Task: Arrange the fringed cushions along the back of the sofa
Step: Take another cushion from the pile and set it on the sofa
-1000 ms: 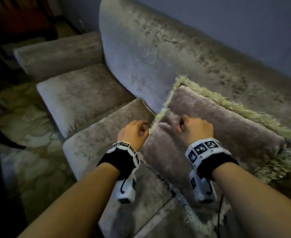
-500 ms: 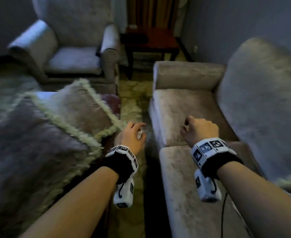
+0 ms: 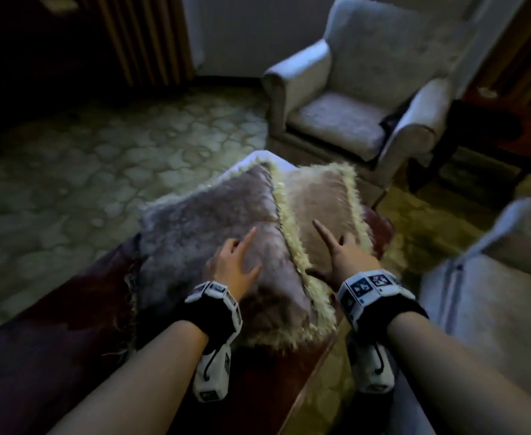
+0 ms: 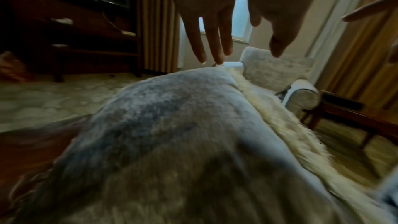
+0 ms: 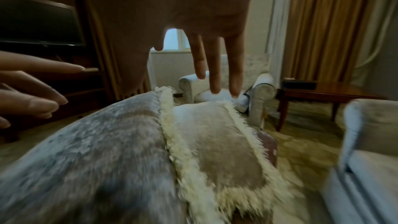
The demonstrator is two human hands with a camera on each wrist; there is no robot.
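Observation:
Two fringed cushions lie side by side on a dark red table [image 3: 54, 324]. The grey-mauve cushion [image 3: 201, 227] is on the left and partly overlaps the beige cushion [image 3: 317, 202] on the right. My left hand [image 3: 242, 252] hovers over the grey cushion [image 4: 161, 117] with its fingers [image 4: 215, 43] spread and holds nothing. My right hand [image 3: 333, 249] is spread over the cream fringe [image 3: 292, 243] between the two cushions, its fingers [image 5: 215, 71] straight above the beige cushion [image 5: 215, 142]. Whether either hand touches the fabric I cannot tell.
The pale sofa [image 3: 493, 293] stands close on my right. A matching armchair [image 3: 352, 98] is beyond the table, and a wooden side table [image 5: 323, 91] stands to its right. Patterned carpet [image 3: 101, 158] spreads to the left, and a dark TV unit [image 4: 86, 23] stands at the far left.
I have turned from the sofa, where a cushion leans on the back, to the table. Both hands have gone from fists to spread fingers over the two cushions.

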